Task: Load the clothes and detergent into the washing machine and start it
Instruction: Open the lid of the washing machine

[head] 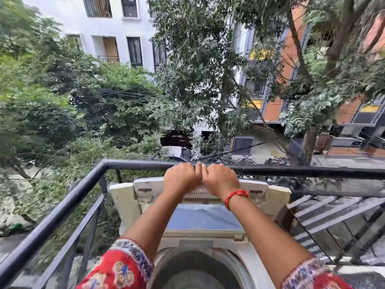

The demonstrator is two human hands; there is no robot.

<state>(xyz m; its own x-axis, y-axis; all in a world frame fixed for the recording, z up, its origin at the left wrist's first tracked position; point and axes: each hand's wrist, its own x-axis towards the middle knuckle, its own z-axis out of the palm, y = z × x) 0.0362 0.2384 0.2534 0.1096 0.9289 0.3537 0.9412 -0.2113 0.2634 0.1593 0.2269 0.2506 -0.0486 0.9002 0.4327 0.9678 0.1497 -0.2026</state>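
Lid (200, 189) raised: my left hand (181, 176) and right hand (221, 177) curl their fingers over its top edge. Drum (193, 268) below appears empty; clothes, detergent, start remain.

The washing machine (200, 243) stood before me against the railing (62, 205), its lid (200, 184) raised behind the drum (195, 270). My left hand (181, 177) and right hand (220, 177) lay side by side on the lid's top edge.

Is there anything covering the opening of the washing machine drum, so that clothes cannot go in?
Nothing visible blocks it. The folding white lid is raised toward the black metal railing, both hands resting on its top edge, and the round drum opening below lies uncovered.
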